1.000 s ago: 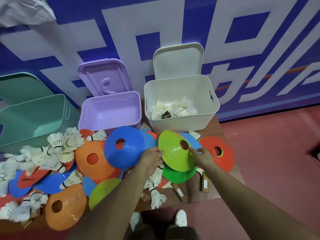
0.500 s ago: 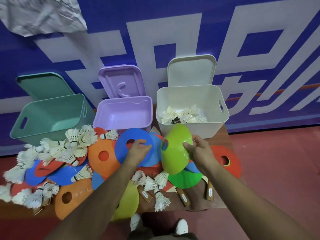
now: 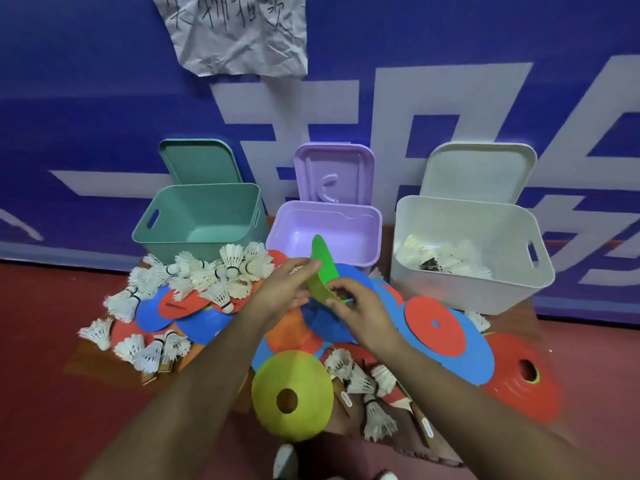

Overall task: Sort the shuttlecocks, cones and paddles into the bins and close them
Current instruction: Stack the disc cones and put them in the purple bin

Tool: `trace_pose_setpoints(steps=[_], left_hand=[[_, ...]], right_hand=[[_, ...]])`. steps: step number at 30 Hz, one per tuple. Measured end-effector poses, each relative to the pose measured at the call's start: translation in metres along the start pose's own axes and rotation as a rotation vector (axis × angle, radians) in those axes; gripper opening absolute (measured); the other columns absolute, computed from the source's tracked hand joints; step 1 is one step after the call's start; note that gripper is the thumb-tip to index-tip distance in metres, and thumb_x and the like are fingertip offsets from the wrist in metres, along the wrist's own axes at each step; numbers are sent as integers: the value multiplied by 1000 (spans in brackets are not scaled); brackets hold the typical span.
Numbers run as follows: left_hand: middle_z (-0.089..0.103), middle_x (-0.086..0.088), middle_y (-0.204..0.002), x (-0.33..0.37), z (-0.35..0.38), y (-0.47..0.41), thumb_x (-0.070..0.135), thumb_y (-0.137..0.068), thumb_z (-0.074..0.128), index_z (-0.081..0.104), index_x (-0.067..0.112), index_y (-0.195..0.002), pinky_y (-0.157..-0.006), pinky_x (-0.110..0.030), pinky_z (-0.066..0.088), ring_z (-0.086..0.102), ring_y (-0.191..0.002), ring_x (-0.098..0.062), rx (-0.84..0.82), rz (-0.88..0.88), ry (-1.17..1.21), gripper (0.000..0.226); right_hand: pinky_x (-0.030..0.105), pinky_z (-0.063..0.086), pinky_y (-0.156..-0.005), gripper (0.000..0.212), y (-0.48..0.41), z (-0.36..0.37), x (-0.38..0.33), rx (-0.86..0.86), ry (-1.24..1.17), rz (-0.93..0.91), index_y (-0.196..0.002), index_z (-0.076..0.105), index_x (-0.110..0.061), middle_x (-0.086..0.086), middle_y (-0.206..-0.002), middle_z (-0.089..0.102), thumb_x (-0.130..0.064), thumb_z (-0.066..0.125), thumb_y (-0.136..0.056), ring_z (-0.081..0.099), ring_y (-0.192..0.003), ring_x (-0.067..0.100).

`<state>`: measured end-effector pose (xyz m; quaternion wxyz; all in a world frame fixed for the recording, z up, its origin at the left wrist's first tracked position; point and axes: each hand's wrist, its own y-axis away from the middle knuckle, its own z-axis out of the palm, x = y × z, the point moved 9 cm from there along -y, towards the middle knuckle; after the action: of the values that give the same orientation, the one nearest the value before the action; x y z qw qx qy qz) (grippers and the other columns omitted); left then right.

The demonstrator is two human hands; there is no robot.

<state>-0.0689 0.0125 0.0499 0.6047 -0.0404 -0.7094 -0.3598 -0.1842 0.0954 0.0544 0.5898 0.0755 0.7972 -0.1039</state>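
Swung up edge-on since half a second back: green cone (image 3: 320,268), off the pile and now hanging just short of the purple bin (image 3: 360,261). Left hand (image 3: 287,289) moved over from a blue cone too, thumb and fingers now pinching the upper edge. Right hand (image 3: 360,306) curled on the lower edge. Looks like the drop-in step. Would tip it flat, carry it past the front rim, then let go low to stop any bounce-out. Keep away from the white bin (image 3: 467,289), shuttlecocks only in there. Mind the loose shuttlecocks (image 3: 221,271) on the bench (image 3: 516,308) near the wrists.
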Motion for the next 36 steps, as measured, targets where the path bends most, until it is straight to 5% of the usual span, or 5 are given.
trace_pose_setpoints(steps=[7,21,26,31,36], left_hand=[[72,-18,-95,14,-93,-9,35,-77,78,59,20,-113,-80,-37,54,69,-78,-23,211,121,-61,44],[67,12,-88,1,-86,-67,30,-83,75,55,32,-105,-72,-17,50,64,-73,3,-44,209,-323,30],[66,9,-99,-11,-76,-75,47,-77,74,56,35,-109,-79,-24,53,65,-85,-5,-97,204,-402,38],[64,7,-116,-23,-71,-83,82,-57,68,50,49,-114,-94,-43,52,64,-107,-15,-144,180,-521,68],[56,7,-126,-22,-66,-77,82,-57,66,47,48,-120,-99,-41,47,56,-114,-13,-171,188,-597,74]], right_hand=[[22,40,-77,18,-21,24,44,148,106,334,-96,64,-11,-2,-84,60,-28,66,-90,58,-85,13],[46,42,-99,98,-1,-3,148,494,366,1048,-124,45,-6,23,-127,49,-68,76,-56,44,-124,38],[32,31,-55,60,6,-11,146,519,255,1036,-73,51,-12,13,-87,51,-70,65,-60,50,-102,29],[36,42,-71,61,17,-5,133,538,111,986,-99,53,-14,9,-108,43,-53,72,-57,47,-88,22],[36,36,-56,56,32,0,143,606,88,1049,-78,42,-12,3,-71,42,-52,78,-69,43,-67,22]])
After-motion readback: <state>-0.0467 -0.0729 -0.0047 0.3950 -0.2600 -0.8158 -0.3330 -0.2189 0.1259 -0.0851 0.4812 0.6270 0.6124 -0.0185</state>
